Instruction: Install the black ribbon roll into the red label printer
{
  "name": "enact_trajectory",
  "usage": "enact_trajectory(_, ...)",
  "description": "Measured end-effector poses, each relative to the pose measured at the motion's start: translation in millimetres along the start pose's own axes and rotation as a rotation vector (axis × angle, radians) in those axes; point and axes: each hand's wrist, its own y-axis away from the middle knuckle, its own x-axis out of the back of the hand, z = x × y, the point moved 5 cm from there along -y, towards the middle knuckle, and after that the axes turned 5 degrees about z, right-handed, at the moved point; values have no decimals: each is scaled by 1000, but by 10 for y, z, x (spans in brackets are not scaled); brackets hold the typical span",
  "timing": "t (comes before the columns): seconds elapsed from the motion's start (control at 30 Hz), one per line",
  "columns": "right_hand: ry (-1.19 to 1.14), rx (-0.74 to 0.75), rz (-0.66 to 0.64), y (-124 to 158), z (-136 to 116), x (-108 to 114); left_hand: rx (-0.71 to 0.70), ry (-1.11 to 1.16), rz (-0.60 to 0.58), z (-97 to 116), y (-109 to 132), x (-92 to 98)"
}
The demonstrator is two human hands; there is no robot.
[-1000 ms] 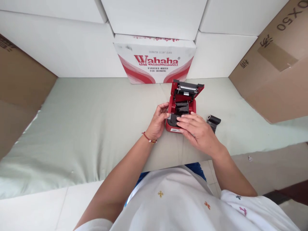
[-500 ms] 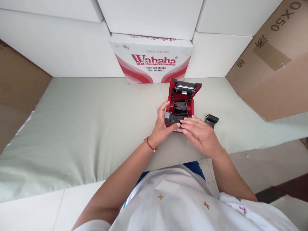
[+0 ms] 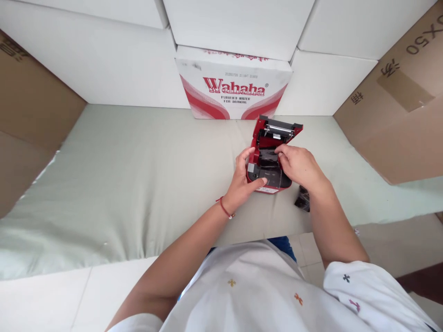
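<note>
A small red and black label printer (image 3: pixel 256 157) stands on the cloth-covered surface with its lid (image 3: pixel 281 131) raised. Inside lies a shiny black roll (image 3: pixel 267 157), and a dark strip (image 3: pixel 272 178) from it lies across the front edge. My left hand (image 3: pixel 239 183) grips the printer's left side, fingers along the wall and thumb on the front. With thumb and forefinger together, my right hand (image 3: pixel 300 167) reaches into the open bay at the roll's right edge. Its fingertips touch the roll there. Beside my right forearm, a second black item (image 3: pixel 302 199) is partly covered.
Behind the printer stands a Wahaha water carton (image 3: pixel 238 90), backed by stacked white boxes (image 3: pixel 235 23). Brown cardboard boxes flank the surface at left (image 3: pixel 38 124) and right (image 3: pixel 391 133). The pale green cloth (image 3: pixel 155 161) ends at a front edge near my body.
My right hand has moved from the printer's front up and into its bay, onto the roll. The left hand keeps its hold. The whole view has shifted slightly.
</note>
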Motion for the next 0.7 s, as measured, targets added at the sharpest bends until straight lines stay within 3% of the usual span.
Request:
enact_trajectory(0.13,107,-45,-48,20,-66,38,7,6,11,-2,-7,5)
enact_trajectory(0.27,204,-131,99,15,-114,112,4,-11,15,-1,-11,7)
enact_trajectory(0.33,203,-83,119,-21,-159,97,2,-22,14,-3,-12,10)
enact_trajectory(0.47,237,21,6,-129,-199,6,23,-35,6,-2,-6,17)
enact_trajectory(0.7,355,13,-145,-213,-289,-2,51,-20,-12,34,-3,9)
